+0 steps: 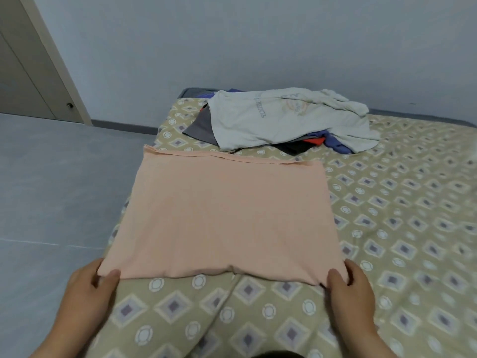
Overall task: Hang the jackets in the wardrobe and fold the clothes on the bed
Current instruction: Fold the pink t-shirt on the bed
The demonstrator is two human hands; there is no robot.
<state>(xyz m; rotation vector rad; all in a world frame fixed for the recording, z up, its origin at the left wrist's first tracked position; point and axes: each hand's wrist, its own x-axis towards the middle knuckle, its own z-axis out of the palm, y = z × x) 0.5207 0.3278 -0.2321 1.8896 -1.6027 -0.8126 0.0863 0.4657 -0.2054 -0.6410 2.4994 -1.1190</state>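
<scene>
My left hand pinches the near left corner of the peach cloth, thumb on top. My right hand pinches the near right corner the same way. The peach cloth lies flat and smooth on the bed, right in front of me, with a folded edge along its far side. Just behind it on the bed sits a messy pile of clothes. A white shirt lies on top, with grey, blue, red and black bits poking out under it.
</scene>
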